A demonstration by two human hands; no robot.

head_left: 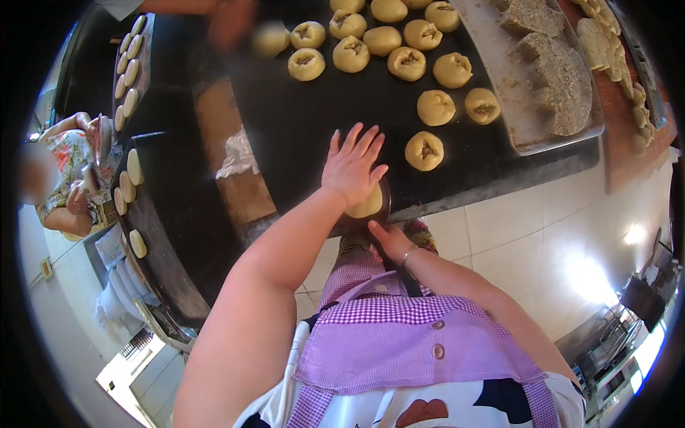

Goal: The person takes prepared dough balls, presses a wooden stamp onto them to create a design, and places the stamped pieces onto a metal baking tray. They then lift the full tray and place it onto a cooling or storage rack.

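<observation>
My left hand [353, 167] lies flat with its fingers spread. Its heel presses on a pale yellow round of dough [367, 205], which sits in a dark brown mould [386, 198] at the table's near edge. The hand covers part of both. Below it, my right hand [391, 242] grips the near end of the mould, thumb on top; its other fingers are mostly hidden. Past my hands, several filled dough balls [424, 151] with gathered tops and dark filling showing rest on the black tabletop [285, 128].
A metal tray [521, 132] with a grainy, crumbly mass [553, 78] stands at the right. Flat dough pieces [603, 46] lie beyond it. A crumpled white sheet [237, 155] is at the left. Another person [78, 171] sits far left, beside flat dough rounds [135, 167]; another's blurred hand [232, 21] reaches in at the top.
</observation>
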